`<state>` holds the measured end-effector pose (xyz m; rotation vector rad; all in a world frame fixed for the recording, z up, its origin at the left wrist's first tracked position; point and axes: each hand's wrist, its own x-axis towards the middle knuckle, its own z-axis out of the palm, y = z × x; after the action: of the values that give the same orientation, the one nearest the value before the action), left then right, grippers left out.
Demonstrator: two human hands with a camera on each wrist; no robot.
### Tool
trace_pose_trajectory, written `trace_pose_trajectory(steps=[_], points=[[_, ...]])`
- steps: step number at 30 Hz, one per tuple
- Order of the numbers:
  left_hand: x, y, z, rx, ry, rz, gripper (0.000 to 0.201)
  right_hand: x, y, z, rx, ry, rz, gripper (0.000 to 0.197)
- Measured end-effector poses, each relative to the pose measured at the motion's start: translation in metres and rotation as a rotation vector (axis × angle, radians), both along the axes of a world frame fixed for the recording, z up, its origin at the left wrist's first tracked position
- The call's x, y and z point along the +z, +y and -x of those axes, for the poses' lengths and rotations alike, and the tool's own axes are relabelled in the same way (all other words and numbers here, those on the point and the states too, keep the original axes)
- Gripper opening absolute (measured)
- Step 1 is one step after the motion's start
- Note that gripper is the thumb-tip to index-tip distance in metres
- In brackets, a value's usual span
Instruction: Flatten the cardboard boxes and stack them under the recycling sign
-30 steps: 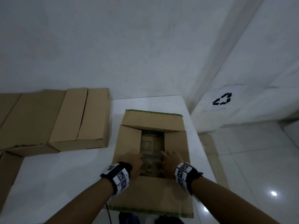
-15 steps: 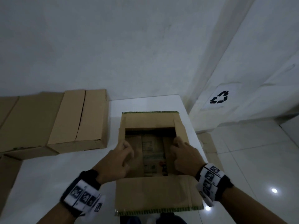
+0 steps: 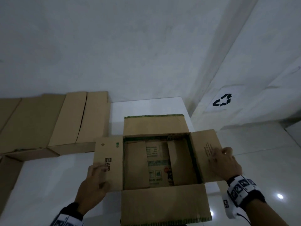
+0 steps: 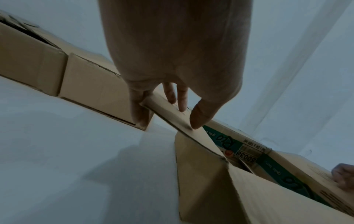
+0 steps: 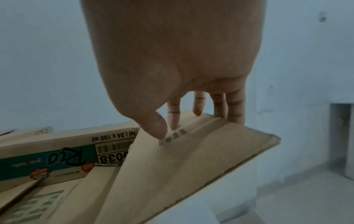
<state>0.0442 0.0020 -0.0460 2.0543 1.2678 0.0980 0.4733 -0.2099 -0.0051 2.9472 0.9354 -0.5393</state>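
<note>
A brown cardboard box point(image 3: 162, 204) with green print stands upright on the white table point(image 3: 40, 185), all its top flaps folded outward. The inside shows only its bottom flaps. My left hand point(image 3: 94, 181) lies on top of the left flap point(image 3: 110, 154) near its outer edge, thumb and fingers point(image 4: 182, 103) pressing on the upper face. On the right flap point(image 3: 203, 144) my right hand point(image 3: 223, 160) lies the same way, thumb and forefinger point(image 5: 173, 115) on the printed face. The black recycling sign point(image 3: 222, 100) hangs low on the right wall.
Closed cardboard boxes point(image 3: 81, 118) line the wall at the table's left, one more point(image 3: 8, 173) at the near left edge. The table ends just right of the open box; beyond is glossy tiled floor point(image 3: 268, 160) beneath the sign.
Both hands came out from inside the box and moved apart, swinging the left and right flaps open to the sides. The box's inside is now exposed.
</note>
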Motion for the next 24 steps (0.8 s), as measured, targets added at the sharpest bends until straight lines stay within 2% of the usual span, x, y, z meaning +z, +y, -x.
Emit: trace_pose_trajectory(steps=[1, 4, 6, 8, 12, 15, 18, 21, 24], points=[[-0.001, -0.002, -0.005, 0.020, 0.034, 0.009, 0.045, -0.005, 0.001, -0.001, -0.027, 0.034, -0.006, 0.040], [-0.007, -0.004, -0.016, 0.045, 0.117, -0.003, 0.072, -0.017, 0.012, 0.004, -0.119, 0.172, -0.003, 0.061], [-0.006, -0.005, -0.023, 0.080, 0.152, -0.013, 0.080, -0.025, 0.019, 0.008, -0.096, 0.246, 0.046, 0.075], [-0.002, -0.005, -0.029, 0.131, 0.165, 0.016, 0.087, -0.034, 0.023, 0.011, 0.003, 0.253, 0.109, 0.080], [0.003, -0.010, -0.042, 0.102, 0.358, -0.040, 0.102, -0.043, 0.026, 0.011, -0.122, 0.262, 0.057, 0.086], [0.002, -0.017, -0.050, 0.091, 0.406, -0.059, 0.105, -0.049, 0.025, 0.009, -0.070, 0.282, 0.074, 0.077], [0.000, -0.021, -0.055, 0.106, 0.357, -0.034, 0.091, -0.047, 0.021, 0.009, -0.120, 0.303, 0.076, 0.062], [-0.003, -0.025, -0.063, 0.058, 0.328, 0.075, 0.084, -0.048, 0.013, 0.008, -0.143, 0.220, 0.065, 0.052], [-0.008, -0.029, -0.073, -0.020, 0.319, 0.201, 0.094, -0.054, 0.009, 0.013, -0.127, 0.202, 0.036, 0.044]])
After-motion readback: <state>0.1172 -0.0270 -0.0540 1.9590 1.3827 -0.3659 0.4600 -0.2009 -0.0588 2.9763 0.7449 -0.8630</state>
